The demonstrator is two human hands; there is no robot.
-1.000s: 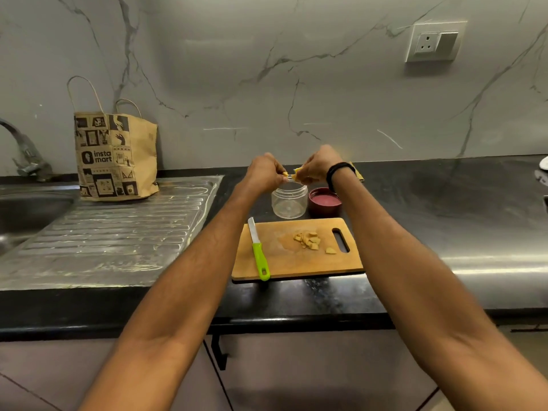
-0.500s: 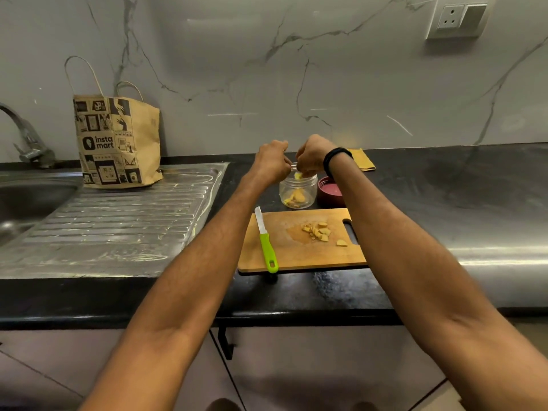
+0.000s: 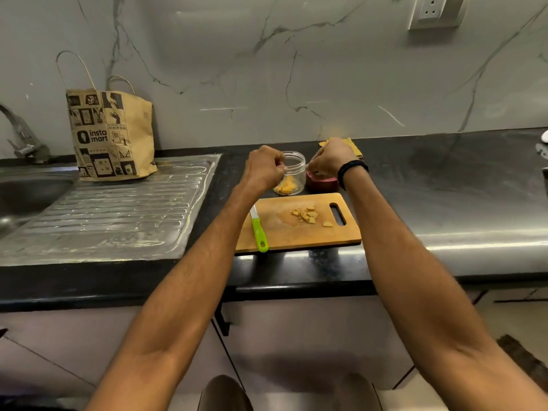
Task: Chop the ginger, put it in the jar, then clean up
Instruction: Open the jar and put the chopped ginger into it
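A clear plastic jar point(image 3: 293, 170) stands open behind the wooden cutting board point(image 3: 296, 235), with several ginger pieces point(image 3: 285, 186) lying in its bottom. More chopped ginger point(image 3: 307, 215) sits in a small heap on the board. My left hand point(image 3: 264, 169) is curled against the jar's left side, and I see nothing in its fingers. To the jar's right, my right hand point(image 3: 329, 157) hovers over the dark red lid point(image 3: 323, 185), fingers hanging loosely down. A green-handled knife point(image 3: 259, 231) lies on the board's left edge.
A folded yellow cloth point(image 3: 354, 146) lies behind my right hand by the wall. A printed paper bag point(image 3: 109, 137) stands on the steel draining board point(image 3: 103, 215), with the sink point(image 3: 26, 194) and tap at far left. Black countertop point(image 3: 444, 179) extends right.
Both hands were pinched together over the jar mouth dropping ginger in. They have since parted, the left down beside the jar and the right over the lid. The camera tilted down.
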